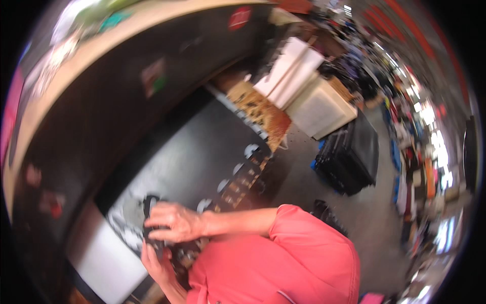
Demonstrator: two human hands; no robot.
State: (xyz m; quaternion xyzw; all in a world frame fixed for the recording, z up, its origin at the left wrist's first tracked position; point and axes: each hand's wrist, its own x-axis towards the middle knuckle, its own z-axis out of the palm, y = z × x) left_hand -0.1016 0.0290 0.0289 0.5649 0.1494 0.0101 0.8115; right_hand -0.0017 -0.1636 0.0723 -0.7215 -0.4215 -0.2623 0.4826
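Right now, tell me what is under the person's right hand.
Part of a dark object shows past the right hand, on or over the black surface. The hand covers the rest, and blur hides what the object is.

No readable text, numbers or signs; marks on red sticker, high on dark panel, blurred.

Two hands, one pink shirt

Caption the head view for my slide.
Right hand at a blurred dark object, left hand close by, at a flat, glossy black surface.
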